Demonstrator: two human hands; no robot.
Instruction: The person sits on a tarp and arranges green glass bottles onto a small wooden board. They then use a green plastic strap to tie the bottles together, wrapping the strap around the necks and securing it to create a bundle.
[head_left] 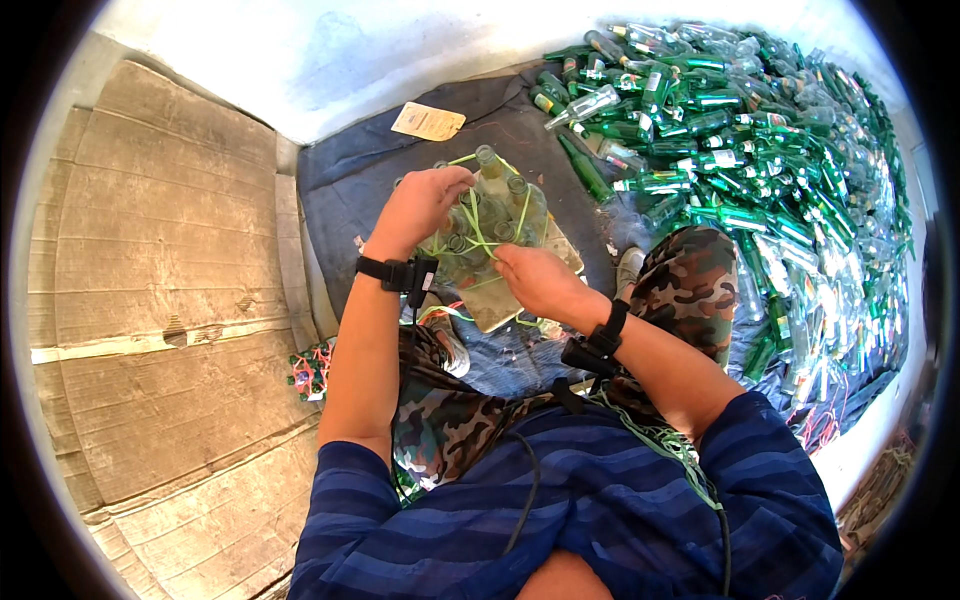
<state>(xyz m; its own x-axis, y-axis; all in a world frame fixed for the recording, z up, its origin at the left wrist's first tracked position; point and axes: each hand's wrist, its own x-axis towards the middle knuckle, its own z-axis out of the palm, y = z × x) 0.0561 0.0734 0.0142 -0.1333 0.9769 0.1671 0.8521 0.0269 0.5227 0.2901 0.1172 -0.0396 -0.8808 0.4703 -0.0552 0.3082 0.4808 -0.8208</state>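
Note:
In front of me a cluster of clear glass bottles (532, 212) stands upright, packed together on a light-coloured board (492, 304). Thin yellow-green plastic twine (474, 222) runs around and across the bottle necks. My left hand (424, 208) is closed on the twine at the left side of the cluster, its fingertips partly hidden. At the near side, my right hand (550, 284) pinches the twine between thumb and fingers, close to a bottle mouth. My hands cover part of the bottles.
A large heap of green and clear bottles (700, 150) fills the right side. Flattened cardboard (180, 250) covers the left. A tan card (428, 121) lies on the dark ground sheet (350, 180). Loose green twine (665, 440) hangs at my waist. Red-tied bottles (311, 371) sit at left.

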